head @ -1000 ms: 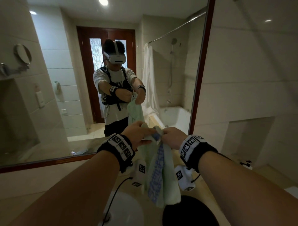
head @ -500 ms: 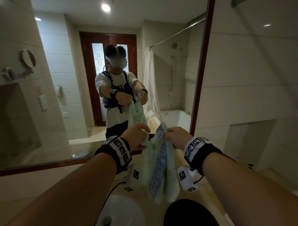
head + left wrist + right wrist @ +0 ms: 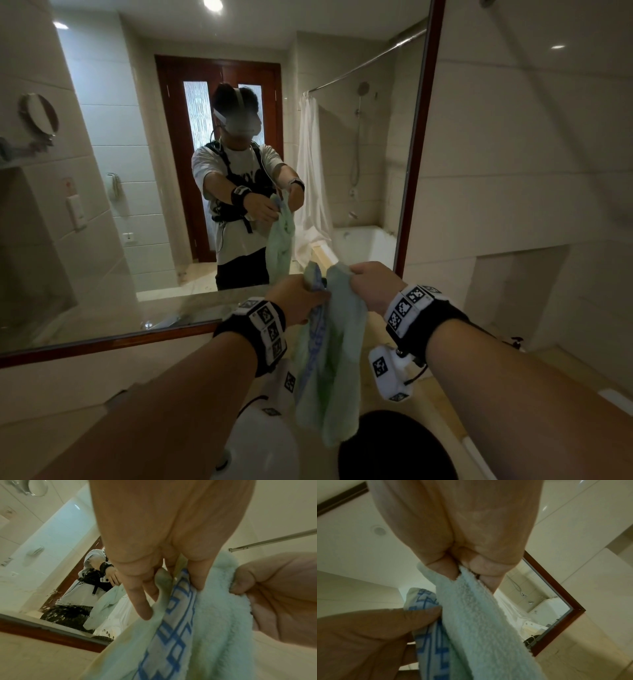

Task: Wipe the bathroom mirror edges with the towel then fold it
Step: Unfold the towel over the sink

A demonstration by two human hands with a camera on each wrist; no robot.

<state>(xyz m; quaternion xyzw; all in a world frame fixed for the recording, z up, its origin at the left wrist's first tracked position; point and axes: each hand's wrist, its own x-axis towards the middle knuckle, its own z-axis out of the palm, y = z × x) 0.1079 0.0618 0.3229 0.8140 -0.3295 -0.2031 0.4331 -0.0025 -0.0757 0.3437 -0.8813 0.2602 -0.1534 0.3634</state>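
A pale green towel with a blue patterned band hangs in front of me, above the counter. My left hand pinches its top edge at the blue band. Close beside it, my right hand grips the neighbouring plush top edge between thumb and curled fingers. The towel droops in loose folds below both hands. The mirror with its dark wooden frame is right behind the hands; its lower right corner shows in the right wrist view.
A white basin lies below the towel, with a round black object to its right. Tiled wall runs to the right of the mirror. The mirror reflects me, a door, a shower curtain and a bathtub.
Both hands have risen a little with the towel and drawn slightly apart along its top edge. The view has tilted down a bit.
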